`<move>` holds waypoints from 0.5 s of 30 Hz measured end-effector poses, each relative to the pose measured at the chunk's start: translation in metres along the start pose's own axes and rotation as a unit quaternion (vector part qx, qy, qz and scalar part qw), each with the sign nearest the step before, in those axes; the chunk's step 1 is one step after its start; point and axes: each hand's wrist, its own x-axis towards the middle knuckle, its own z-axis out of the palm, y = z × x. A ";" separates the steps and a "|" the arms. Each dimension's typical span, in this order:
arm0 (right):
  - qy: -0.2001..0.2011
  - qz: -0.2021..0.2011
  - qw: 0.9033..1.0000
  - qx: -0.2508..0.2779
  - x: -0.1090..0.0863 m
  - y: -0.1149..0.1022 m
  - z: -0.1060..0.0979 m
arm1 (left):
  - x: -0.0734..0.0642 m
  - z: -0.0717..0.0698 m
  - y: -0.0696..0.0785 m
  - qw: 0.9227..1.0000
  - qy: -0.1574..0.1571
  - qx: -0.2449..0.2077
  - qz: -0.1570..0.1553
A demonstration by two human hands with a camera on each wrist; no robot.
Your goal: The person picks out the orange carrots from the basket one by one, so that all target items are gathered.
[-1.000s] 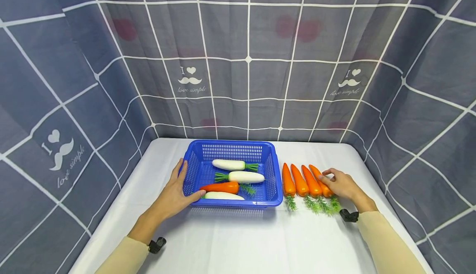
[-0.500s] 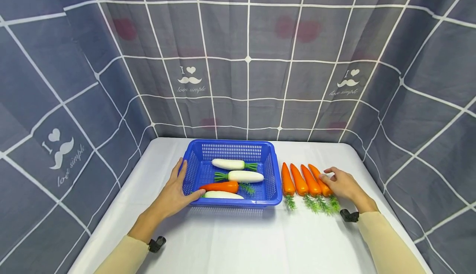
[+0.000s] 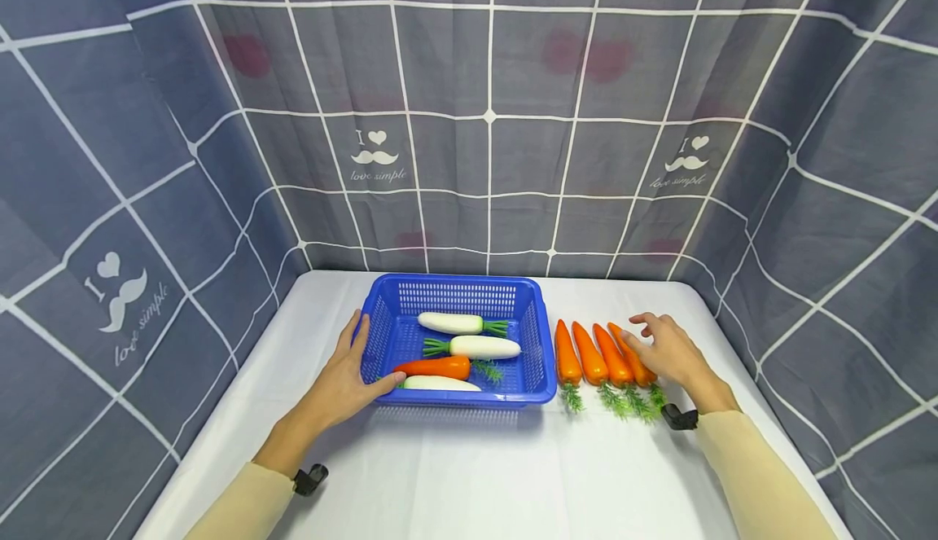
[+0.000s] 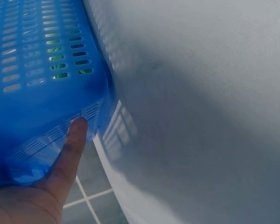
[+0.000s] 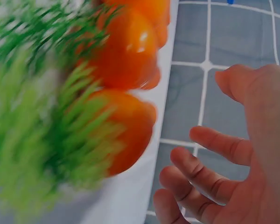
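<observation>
My left hand [image 3: 340,385] rests against the near left corner of the blue plastic basket [image 3: 551,361], its fingers extended along the side. The thumb [image 4: 70,154] lies straight on the wall in the left wrist view. Inside the basket are white radishes [image 3: 484,349] with green stems and one orange carrot [image 3: 440,368]. My right hand [image 3: 674,354] hovers at the rightmost carrot [image 3: 639,367] of a row to the basket's right. Spread and slightly bent, its fingers [image 5: 221,144] hold nothing in the right wrist view, where the carrots' leafy tops [image 5: 60,135] are blurred.
Several carrots [image 3: 589,357] lie side by side, leafy ends toward me, on the white tabletop [image 3: 484,475]. A grey-blue curtain [image 3: 447,149] with white grid lines stands behind the table and on both sides.
My right hand has shifted slightly forward and its fingers have spread over the rightmost carrot. The left hand and the basket have stayed in place.
</observation>
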 end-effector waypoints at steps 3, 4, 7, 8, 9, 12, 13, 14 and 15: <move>0.010 -0.010 1.000 -0.003 0.003 -0.012 -0.002 | 0.000 0.000 0.000 1.000 0.001 -0.001 0.002; 0.013 -0.014 1.000 -0.002 0.004 -0.016 -0.002 | 0.000 0.000 0.000 1.000 0.001 0.000 0.002; 0.020 -0.028 0.999 0.000 0.007 -0.029 -0.003 | 0.000 -0.001 0.001 1.000 0.002 0.000 0.003; 0.022 -0.034 0.999 0.002 0.008 -0.034 -0.003 | 0.000 -0.001 0.001 1.000 0.001 0.000 0.002; 0.023 -0.039 0.999 0.004 0.008 -0.039 -0.003 | 0.000 -0.001 0.002 1.000 0.001 0.000 0.002; 0.027 -0.060 0.998 0.004 0.010 -0.053 -0.002 | 0.000 -0.001 0.002 1.000 0.001 -0.002 0.001; 0.028 -0.067 0.997 0.004 0.011 -0.059 -0.002 | 0.000 -0.001 0.002 1.000 0.001 -0.002 0.001; 0.029 -0.073 0.997 0.004 0.011 -0.064 -0.002 | 0.000 -0.001 0.002 1.000 0.001 -0.003 0.001; 0.030 -0.080 0.996 0.002 0.012 -0.069 -0.002 | 0.000 0.000 0.002 1.000 0.001 -0.003 0.001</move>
